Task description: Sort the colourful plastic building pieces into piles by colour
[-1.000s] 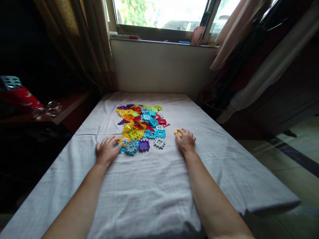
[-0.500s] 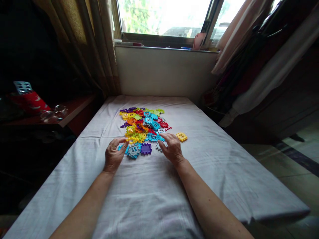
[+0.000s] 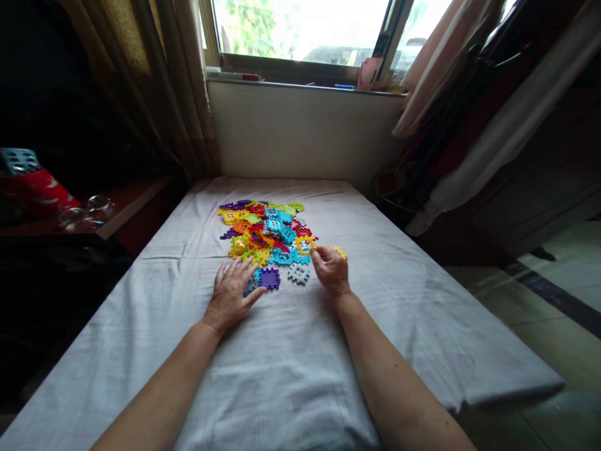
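A heap of colourful plastic building pieces [image 3: 275, 223] with notched edges lies on the white cloth. My right hand [image 3: 332, 270] pinches a yellow square frame piece [image 3: 305, 244] by its corner, holding it up at the heap's right side. My left hand [image 3: 233, 292] rests with fingers spread over blue pieces [image 3: 252, 284] at the heap's near left, partly hiding them. Beside its thumb lies a purple square piece [image 3: 269, 279]. Between the hands sits a grey window-shaped piece [image 3: 298, 274]. Another yellow piece [image 3: 340, 252] is partly hidden behind my right hand.
The cloth-covered table [image 3: 282, 369] reaches to the wall below a window [image 3: 300, 31]. On the left, a side table [image 3: 136, 200] carries a red container [image 3: 37, 191] and small clear glass items [image 3: 98, 205]. A curtain [image 3: 173, 94] hangs left; clothes [image 3: 469, 138] hang right.
My right hand has taken hold of a yellow square piece and lifted it. My left hand has opened out and moved right, over the blue pieces. The view has shifted slightly.
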A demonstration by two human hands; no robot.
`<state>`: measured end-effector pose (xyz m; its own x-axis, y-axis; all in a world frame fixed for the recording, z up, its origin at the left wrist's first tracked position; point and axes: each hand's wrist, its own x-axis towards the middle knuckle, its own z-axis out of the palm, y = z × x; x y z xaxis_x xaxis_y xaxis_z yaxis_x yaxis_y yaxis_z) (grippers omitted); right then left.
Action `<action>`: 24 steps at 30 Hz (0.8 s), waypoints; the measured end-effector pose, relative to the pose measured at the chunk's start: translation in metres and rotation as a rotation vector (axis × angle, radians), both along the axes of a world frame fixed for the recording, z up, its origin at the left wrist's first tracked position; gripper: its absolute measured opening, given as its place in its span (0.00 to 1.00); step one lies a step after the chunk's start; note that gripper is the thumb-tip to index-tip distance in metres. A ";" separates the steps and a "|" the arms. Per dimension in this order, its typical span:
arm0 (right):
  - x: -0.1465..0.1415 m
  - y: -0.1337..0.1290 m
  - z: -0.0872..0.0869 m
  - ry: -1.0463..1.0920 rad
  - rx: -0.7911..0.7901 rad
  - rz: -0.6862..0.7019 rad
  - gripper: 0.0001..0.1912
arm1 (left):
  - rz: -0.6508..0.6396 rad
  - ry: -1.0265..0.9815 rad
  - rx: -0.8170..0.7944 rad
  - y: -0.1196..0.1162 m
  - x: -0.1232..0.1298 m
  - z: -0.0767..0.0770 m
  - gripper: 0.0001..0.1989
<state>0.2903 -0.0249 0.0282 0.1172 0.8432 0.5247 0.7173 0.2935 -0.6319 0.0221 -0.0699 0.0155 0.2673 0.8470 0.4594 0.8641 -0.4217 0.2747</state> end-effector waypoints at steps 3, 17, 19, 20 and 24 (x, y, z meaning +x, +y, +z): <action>0.037 0.014 -0.004 0.016 -0.145 -0.273 0.15 | 0.010 0.145 -0.080 -0.003 0.004 0.000 0.28; 0.014 0.008 -0.006 -0.190 -0.063 -0.245 0.16 | 0.272 0.069 -0.065 0.002 -0.025 -0.001 0.21; -0.015 0.006 -0.001 -0.267 -0.033 -0.005 0.13 | 0.244 0.064 -0.066 0.003 -0.025 -0.002 0.20; -0.030 0.005 0.002 -0.304 -0.037 0.091 0.12 | 0.225 0.069 -0.069 0.003 -0.025 -0.003 0.20; -0.077 0.006 0.014 -0.423 -0.133 0.218 0.11 | 0.190 0.114 -0.085 0.000 -0.020 -0.001 0.21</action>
<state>0.2131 -0.0184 0.0417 -0.2692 0.8875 0.3740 0.8499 0.4016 -0.3412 0.0022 -0.0701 0.0142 0.1455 0.9214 0.3603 0.9533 -0.2281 0.1982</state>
